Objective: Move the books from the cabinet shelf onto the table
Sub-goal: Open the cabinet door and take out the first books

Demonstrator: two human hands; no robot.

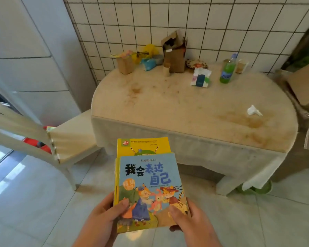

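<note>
I hold a stack of children's books in both hands, low in the middle of the view. The top book has a light blue cover with cartoon animals; a yellow book pokes out beneath it at the far end. My left hand grips the stack's near left corner, thumb on the cover. My right hand grips the near right corner the same way. The stack hovers above the floor, just short of the near edge of the beige table. No cabinet shelf is in view.
Along the table's back stand a brown paper bag, snack packets, a tissue pack, a green bottle and a crumpled tissue. A pale chair stands left. Cardboard boxes sit right.
</note>
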